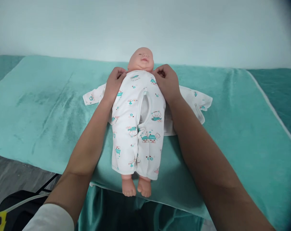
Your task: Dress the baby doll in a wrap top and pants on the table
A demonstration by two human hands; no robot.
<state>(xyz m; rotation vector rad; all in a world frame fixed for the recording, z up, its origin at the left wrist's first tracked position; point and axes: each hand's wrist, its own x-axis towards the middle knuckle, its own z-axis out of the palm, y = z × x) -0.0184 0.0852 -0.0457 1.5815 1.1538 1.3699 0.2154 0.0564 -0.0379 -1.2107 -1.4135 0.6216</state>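
A baby doll (141, 61) lies on its back, head toward the wall and bare feet toward me. White printed baby pants (149, 141) with an open crotch cover it from the chest to the ankles. Under the doll a white printed baby shirt (196, 99) is spread, its sleeves out to both sides. My left hand (115, 82) is closed at the doll's shoulder, fingertips pinching at the upper corner of the pants. At the opposite shoulder my right hand (167, 81) is curled in a pinch on the pants' other upper corner. Both sets of fingertips are partly hidden.
A green plush blanket (51, 112) covers the table, with a white-edged border at the right. Behind it rises a pale wall (145, 25). A black object (17, 205) with a pale cable stands at the lower left, over a grey floor (13, 173).
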